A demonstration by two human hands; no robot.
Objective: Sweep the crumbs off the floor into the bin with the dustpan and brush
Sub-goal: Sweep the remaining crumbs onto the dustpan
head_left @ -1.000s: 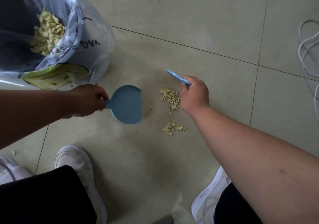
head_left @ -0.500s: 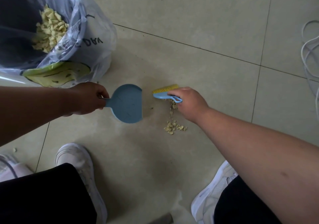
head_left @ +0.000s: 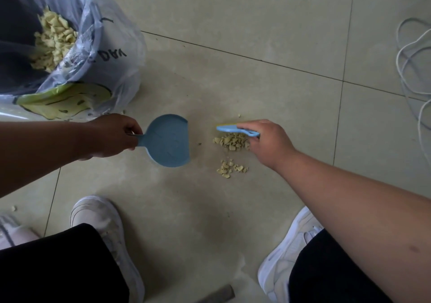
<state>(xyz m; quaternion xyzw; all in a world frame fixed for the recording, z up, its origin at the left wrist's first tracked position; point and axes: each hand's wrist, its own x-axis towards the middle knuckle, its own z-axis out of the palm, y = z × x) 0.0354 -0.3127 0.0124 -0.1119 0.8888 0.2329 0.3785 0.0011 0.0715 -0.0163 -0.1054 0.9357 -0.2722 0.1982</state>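
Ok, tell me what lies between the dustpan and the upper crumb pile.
Head view: bare floor tile between dustpan and upper crumb pile, save one tiny speck.

Left hand [head_left: 112,136] holds dustpan [head_left: 168,140]; right hand [head_left: 268,141] holds brush [head_left: 229,129]

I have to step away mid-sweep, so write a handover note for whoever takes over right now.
Left hand: grips the blue dustpan by its handle, open edge facing the crumbs, pan empty.
Right hand: holds the blue brush, just beyond the larger crumb pile.
A smaller pile lies nearer the feet; both piles are apart from the pan.
Bin, lined with a clear bag, stands at far left and already holds crumbs.
Left: brush both piles into the pan, tip it into the bin, collect stray bits.
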